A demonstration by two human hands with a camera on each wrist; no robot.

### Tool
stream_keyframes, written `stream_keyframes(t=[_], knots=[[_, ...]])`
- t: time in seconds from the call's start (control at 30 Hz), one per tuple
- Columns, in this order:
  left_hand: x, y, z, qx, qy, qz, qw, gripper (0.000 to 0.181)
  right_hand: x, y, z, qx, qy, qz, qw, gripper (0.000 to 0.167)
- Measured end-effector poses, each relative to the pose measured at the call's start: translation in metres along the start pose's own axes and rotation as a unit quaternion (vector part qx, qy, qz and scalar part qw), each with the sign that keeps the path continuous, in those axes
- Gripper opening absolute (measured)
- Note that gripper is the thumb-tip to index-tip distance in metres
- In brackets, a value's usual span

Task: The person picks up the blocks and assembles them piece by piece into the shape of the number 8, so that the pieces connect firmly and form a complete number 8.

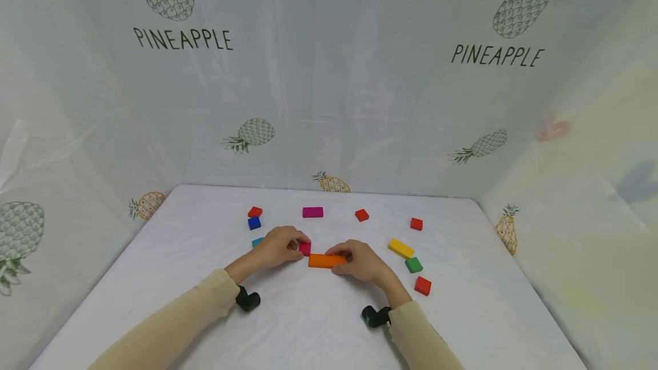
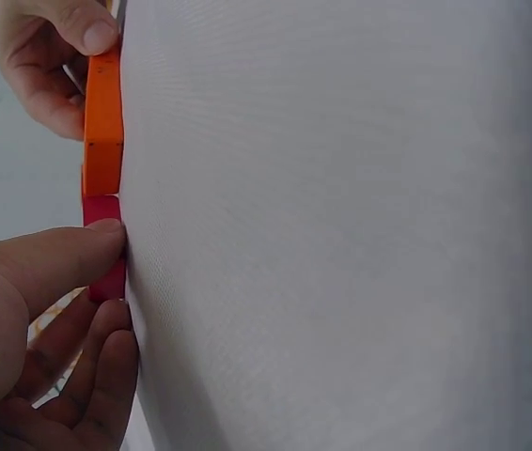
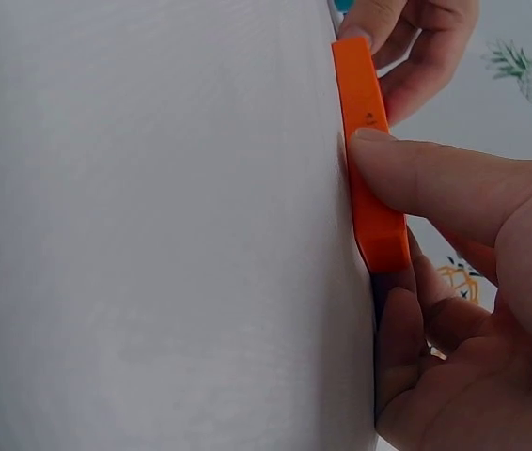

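Near the middle of the white table, my left hand [image 1: 280, 246] pinches a crimson block [image 1: 305, 249] between thumb and fingers. My right hand [image 1: 362, 263] grips a long orange block [image 1: 320, 261] towards its right end, thumb on the near side. In the left wrist view the end of the orange block [image 2: 104, 103] meets the crimson block [image 2: 108, 282], both low against the tabletop. Seen from the right wrist, the orange block [image 3: 383, 221] lies along the table under my thumb, and the crimson block is hidden. Part of a light blue block [image 1: 257, 241] shows behind my left hand.
Along the back are a red block [image 1: 255, 211], a blue block [image 1: 254, 223], a magenta block [image 1: 312, 212] and two more red blocks. To the right lie a yellow block [image 1: 400, 248], a green block [image 1: 413, 265] and a red block [image 1: 422, 286]. A pineapple-print curtain [image 1: 329, 84] hangs behind.
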State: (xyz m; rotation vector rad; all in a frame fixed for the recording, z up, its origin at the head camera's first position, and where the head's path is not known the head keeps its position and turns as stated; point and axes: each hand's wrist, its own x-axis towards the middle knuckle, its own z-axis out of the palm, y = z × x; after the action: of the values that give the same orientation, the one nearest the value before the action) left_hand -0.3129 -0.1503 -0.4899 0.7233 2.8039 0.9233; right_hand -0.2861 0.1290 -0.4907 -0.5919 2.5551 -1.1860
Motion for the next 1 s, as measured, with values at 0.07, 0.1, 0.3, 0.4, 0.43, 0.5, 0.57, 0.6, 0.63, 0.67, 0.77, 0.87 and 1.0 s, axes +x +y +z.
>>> stream_keyframes(t=[0.07, 0.1, 0.3, 0.4, 0.43, 0.5, 0.57, 0.6, 0.63, 0.67, 0.77, 0.87, 1.0], knots=[[-0.0006, 0.0002, -0.0003, -0.001, 0.000, -0.001, 1.0000, 0.032, 0.0002, 0.0003, 0.0003, -0.001, 0.000, 0.001, 1.0000, 0.029], [-0.0009, 0.0003, -0.0004, -0.001, 0.000, -0.002, 1.0000, 0.033, 0.0003, 0.0004, 0.0004, -0.001, 0.000, 0.001, 1.0000, 0.029], [-0.0020, 0.0015, -0.0007, -0.002, 0.001, -0.005, 1.0000, 0.033, 0.0006, 0.0006, 0.0001, -0.005, 0.000, -0.002, 1.0000, 0.029], [-0.0024, 0.0020, -0.0008, -0.001, 0.002, -0.002, 1.0000, 0.033, 0.0005, 0.0006, -0.0002, -0.006, 0.001, -0.002, 1.0000, 0.029], [-0.0026, 0.0020, -0.0008, 0.000, 0.002, -0.001, 1.0000, 0.033, 0.0004, 0.0007, -0.0003, -0.006, 0.001, -0.002, 1.0000, 0.029], [-0.0028, 0.0020, -0.0010, 0.000, 0.004, 0.001, 1.0000, 0.033, 0.0003, 0.0008, -0.0003, -0.005, 0.001, -0.002, 1.0000, 0.029], [-0.0028, 0.0013, -0.0008, 0.003, 0.004, 0.006, 1.0000, 0.033, 0.0004, 0.0013, -0.0004, -0.005, 0.000, -0.003, 1.0000, 0.029], [-0.0027, 0.0009, -0.0006, 0.004, 0.005, 0.007, 1.0000, 0.032, 0.0004, 0.0014, -0.0005, -0.005, -0.001, -0.004, 1.0000, 0.029], [-0.0026, 0.0006, -0.0004, 0.005, 0.005, 0.009, 0.9999, 0.032, 0.0006, 0.0013, -0.0008, -0.005, -0.002, -0.005, 1.0000, 0.030], [-0.0025, 0.0005, -0.0002, 0.005, 0.005, 0.010, 0.9999, 0.032, 0.0007, 0.0013, -0.0010, -0.004, -0.003, -0.006, 1.0000, 0.030], [-0.0023, -0.0003, 0.0001, 0.004, 0.005, 0.009, 0.9999, 0.032, 0.0016, 0.0007, -0.0018, -0.002, -0.008, -0.011, 0.9999, 0.030], [-0.0023, -0.0010, 0.0001, 0.003, 0.005, 0.006, 1.0000, 0.032, 0.0027, 0.0002, -0.0026, -0.001, -0.013, -0.016, 0.9998, 0.030], [-0.0012, -0.0030, 0.0009, 0.004, 0.006, 0.008, 0.9999, 0.032, 0.0038, -0.0001, -0.0034, -0.005, -0.014, -0.015, 0.9998, 0.030]])
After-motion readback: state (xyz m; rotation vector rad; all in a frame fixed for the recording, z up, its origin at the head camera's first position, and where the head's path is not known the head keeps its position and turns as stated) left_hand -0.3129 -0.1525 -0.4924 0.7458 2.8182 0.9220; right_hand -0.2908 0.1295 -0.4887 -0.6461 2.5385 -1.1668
